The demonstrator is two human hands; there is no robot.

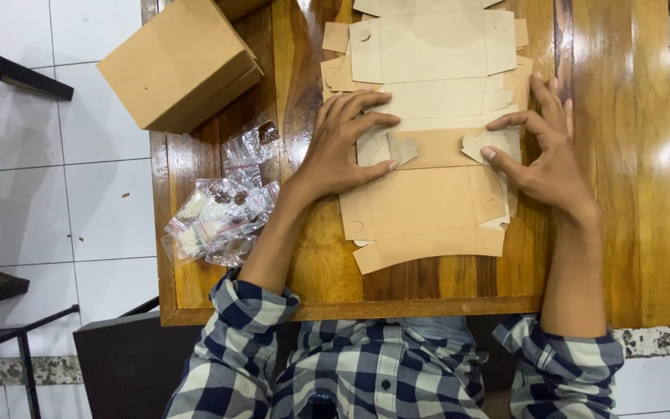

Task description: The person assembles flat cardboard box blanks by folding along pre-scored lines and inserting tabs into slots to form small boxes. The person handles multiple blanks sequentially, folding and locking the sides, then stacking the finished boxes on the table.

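Brown folded carton (181,64) far-left, clear sachets (222,208) beside — flat box blanks (426,155) centre

The person wore a checked shirt in navy, grey and cream. Its sleeves were rolled up to the elbows. Both forearms and hands were bare, without gloves.

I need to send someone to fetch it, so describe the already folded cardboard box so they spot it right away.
Start at the wooden table and go to its far left corner. The folded cardboard box sits there, hanging partly over the edge above the white floor tiles. Unlike the flat cardboard cutouts under the hands, it is a closed, three-dimensional block.
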